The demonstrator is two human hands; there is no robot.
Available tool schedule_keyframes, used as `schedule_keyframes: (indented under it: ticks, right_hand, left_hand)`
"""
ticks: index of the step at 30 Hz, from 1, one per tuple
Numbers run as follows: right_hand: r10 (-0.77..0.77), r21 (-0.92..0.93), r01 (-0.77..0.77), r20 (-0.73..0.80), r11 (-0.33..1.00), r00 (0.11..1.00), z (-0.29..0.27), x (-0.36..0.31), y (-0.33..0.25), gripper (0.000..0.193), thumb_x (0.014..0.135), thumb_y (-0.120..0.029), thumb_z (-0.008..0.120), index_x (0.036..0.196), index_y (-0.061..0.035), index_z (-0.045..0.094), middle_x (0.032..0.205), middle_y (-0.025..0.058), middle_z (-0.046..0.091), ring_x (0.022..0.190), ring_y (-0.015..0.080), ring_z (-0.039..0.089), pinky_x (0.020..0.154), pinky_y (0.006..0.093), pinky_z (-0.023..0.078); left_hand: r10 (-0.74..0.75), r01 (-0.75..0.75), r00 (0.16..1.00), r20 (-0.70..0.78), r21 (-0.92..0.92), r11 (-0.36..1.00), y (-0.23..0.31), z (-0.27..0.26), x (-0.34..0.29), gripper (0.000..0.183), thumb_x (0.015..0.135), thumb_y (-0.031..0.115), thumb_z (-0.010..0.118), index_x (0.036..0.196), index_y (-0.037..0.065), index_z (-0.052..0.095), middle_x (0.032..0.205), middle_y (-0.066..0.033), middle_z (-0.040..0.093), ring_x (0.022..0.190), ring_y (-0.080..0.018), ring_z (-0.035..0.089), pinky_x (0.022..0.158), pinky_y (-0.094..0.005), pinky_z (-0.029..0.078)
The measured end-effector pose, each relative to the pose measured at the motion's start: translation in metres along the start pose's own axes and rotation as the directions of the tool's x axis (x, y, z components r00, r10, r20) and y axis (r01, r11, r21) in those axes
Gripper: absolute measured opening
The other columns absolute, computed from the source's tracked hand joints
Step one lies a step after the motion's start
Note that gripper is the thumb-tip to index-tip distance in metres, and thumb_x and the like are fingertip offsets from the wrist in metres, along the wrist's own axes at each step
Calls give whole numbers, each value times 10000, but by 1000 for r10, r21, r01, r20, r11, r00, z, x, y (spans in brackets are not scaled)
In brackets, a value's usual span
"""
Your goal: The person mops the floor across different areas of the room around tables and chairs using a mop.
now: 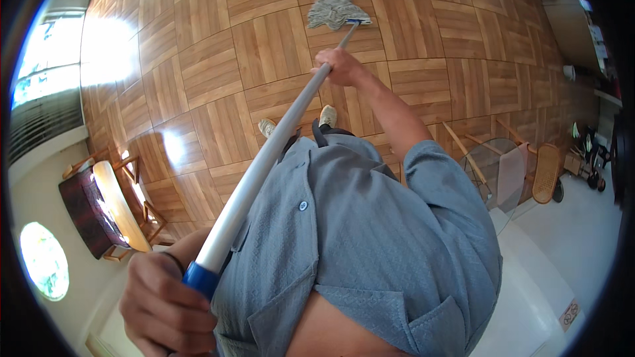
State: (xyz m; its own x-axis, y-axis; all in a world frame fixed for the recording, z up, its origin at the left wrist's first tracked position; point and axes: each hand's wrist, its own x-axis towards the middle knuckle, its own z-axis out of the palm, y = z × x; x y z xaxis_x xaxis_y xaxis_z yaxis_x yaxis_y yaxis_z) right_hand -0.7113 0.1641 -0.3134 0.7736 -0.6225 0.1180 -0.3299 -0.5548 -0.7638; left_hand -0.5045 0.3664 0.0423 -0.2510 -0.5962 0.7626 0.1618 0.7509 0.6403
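Note:
A string mop lies across my view, its grey mop head [336, 12] flat on the wooden floor [271, 49] ahead of me. The pale metal mop handle [264, 170] slants from there back toward my lower left. My left hand [167, 307] is closed around the near end, beside the blue grip [201, 280]. Farther along, my right hand [342, 67] wraps round the lower part of the handle, its arm stretched forward. Below the handle stand my two shoes [327, 116] on the floor.
At the left, a wooden chair [112, 206] with a dark patterned part stands by the wall, under bright windows [46, 59]. To the right are a glass-topped table [486, 165] with a pink cloth [512, 173] and a woven chair [546, 173]. Sunlight glares on the floor.

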Motion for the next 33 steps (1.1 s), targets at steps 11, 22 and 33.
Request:
schedule_keyframes:
  ticks: [11,22,33]
  right_hand:
    - [354,13,-369,-313,929,881,-82,-120,92,308,778,-166,657,634,0,441,623,122,454,564,262,469,536,375,382]
    - [388,18,-493,-643,870,661,4,-123,56,263,738,-106,649,615,-1,441,639,147,507,621,342,525,563,420,412]
    - [151,-22,-198,-568,980,809,142,4,-64,287,753,-144,661,601,-26,448,605,129,488,585,308,506,548,411,392]
  left_hand:
    - [-45,158,949,313,-345,925,-117,55,8,248,746,222,775,682,142,549,589,31,569,623,-124,599,743,-342,460]
    - [-189,249,951,244,-245,937,-79,10,-34,324,754,249,768,595,131,512,586,-10,567,666,-187,641,758,-399,487]
    - [-75,90,953,294,-36,995,63,-113,-89,322,785,234,734,594,141,491,582,12,590,599,-115,632,617,-241,487]
